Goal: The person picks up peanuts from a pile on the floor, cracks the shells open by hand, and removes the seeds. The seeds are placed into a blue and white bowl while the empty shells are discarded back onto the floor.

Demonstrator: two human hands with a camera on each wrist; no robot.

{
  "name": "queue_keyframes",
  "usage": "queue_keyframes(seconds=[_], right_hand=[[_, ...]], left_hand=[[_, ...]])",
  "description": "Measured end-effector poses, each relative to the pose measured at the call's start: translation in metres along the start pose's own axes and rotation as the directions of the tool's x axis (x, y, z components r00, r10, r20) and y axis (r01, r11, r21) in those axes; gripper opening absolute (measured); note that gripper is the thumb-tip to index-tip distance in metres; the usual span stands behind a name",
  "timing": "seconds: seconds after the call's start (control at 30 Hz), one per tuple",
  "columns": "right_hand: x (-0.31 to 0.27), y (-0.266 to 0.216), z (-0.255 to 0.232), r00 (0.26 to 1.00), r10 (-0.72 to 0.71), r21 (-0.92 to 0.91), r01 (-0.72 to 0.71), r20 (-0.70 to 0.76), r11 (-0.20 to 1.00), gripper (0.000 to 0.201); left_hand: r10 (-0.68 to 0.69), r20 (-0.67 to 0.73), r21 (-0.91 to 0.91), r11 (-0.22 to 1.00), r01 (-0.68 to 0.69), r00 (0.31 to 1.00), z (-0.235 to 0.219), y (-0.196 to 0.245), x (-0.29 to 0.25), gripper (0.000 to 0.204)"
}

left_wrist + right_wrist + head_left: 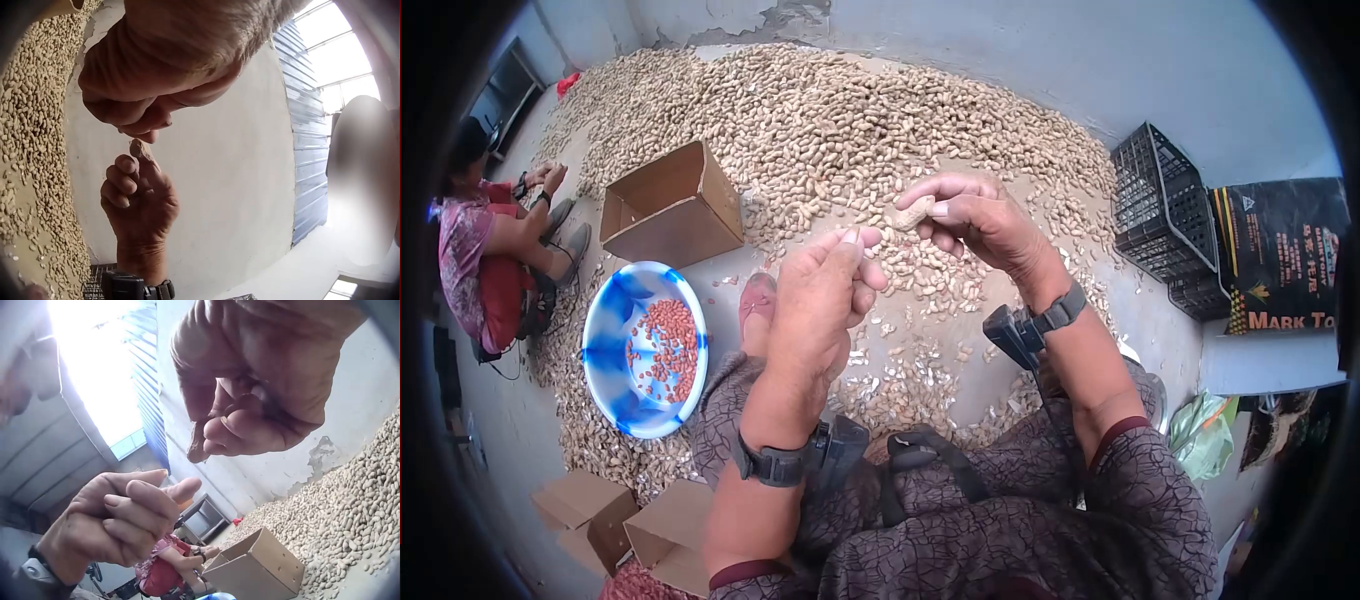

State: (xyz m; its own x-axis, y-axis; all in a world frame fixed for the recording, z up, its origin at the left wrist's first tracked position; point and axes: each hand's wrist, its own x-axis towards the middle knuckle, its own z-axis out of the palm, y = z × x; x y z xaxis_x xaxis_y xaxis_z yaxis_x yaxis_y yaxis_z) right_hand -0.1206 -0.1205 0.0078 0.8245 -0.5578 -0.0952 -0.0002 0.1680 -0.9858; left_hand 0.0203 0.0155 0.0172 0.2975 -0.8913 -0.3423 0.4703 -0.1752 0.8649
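Between thumb and fingers, my right hand (985, 220) pinches an unshelled peanut (914, 213), which points toward the left hand. In the right wrist view, the peanut (197, 444) sticks out below the fingertips. My left hand (820, 285) is held up just left of it, its fingers curled and thumb near the index finger; nothing shows between those fingertips. The palm side is hidden. A gap separates the two hands in the head view. Under them lie loose peanuts (925, 270) and broken shells (900, 385) on the floor.
A large peanut heap (820, 120) spreads along the wall. At left stand a cardboard box (675, 215) and a blue-white basin (605, 375) with red kernels (668, 345). Black crates (1165, 200) stand at right. Another person (490, 240) sits far left. Small boxes (590, 505) are near front left.
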Motion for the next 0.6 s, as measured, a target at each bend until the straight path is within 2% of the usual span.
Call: queue_keyframes(seconds=[0.07, 0.13, 0.2, 0.27, 0.33, 0.37, 0.43, 0.6], right_hand=[[-0.005, -0.013, 0.009, 0.996, -0.081, -0.041, 0.083, 0.048, 0.996, 0.027], [-0.01, -0.024, 0.016, 0.997, -0.07, -0.074, 0.073, 0.042, 0.995, 0.025], [-0.012, -0.03, 0.021, 0.991, -0.087, -0.211, 0.106, 0.1, 0.972, 0.022], [-0.015, -0.032, 0.022, 0.991, -0.081, -0.23, 0.103, 0.106, 0.968, 0.02], [-0.021, -0.037, 0.024, 0.998, -0.058, -0.27, 0.062, 0.023, 0.961, 0.019], [-0.023, -0.036, 0.022, 0.998, -0.058, -0.273, 0.06, 0.014, 0.96, 0.019], [-0.027, -0.031, 0.019, 0.998, -0.057, -0.163, 0.051, -0.031, 0.985, 0.019], [-0.034, -0.025, 0.019, 0.995, -0.046, -0.102, 0.036, -0.094, 0.994, 0.02]], left_hand=[[-0.003, 0.044, 0.012, 1.0, 0.003, 0.999, 0.006, -0.001, 0.001, 0.021], [0.009, 0.084, 0.015, 1.0, -0.011, 0.996, 0.008, -0.003, 0.003, 0.021], [0.08, 0.183, -0.075, 0.995, -0.067, 0.98, 0.009, -0.004, 0.005, 0.018], [0.048, 0.19, -0.122, 0.992, -0.024, 0.981, 0.009, -0.003, 0.004, 0.016], [0.068, 0.192, -0.1, 0.994, -0.05, 0.979, 0.012, -0.002, 0.003, 0.014], [0.066, 0.201, -0.1, 0.994, -0.047, 0.977, 0.014, -0.002, 0.003, 0.014], [0.095, 0.184, -0.116, 0.991, -0.074, 0.978, 0.016, -0.002, 0.002, 0.014], [0.129, 0.217, -0.12, 0.987, -0.105, 0.968, 0.027, -0.011, 0.005, 0.015]])
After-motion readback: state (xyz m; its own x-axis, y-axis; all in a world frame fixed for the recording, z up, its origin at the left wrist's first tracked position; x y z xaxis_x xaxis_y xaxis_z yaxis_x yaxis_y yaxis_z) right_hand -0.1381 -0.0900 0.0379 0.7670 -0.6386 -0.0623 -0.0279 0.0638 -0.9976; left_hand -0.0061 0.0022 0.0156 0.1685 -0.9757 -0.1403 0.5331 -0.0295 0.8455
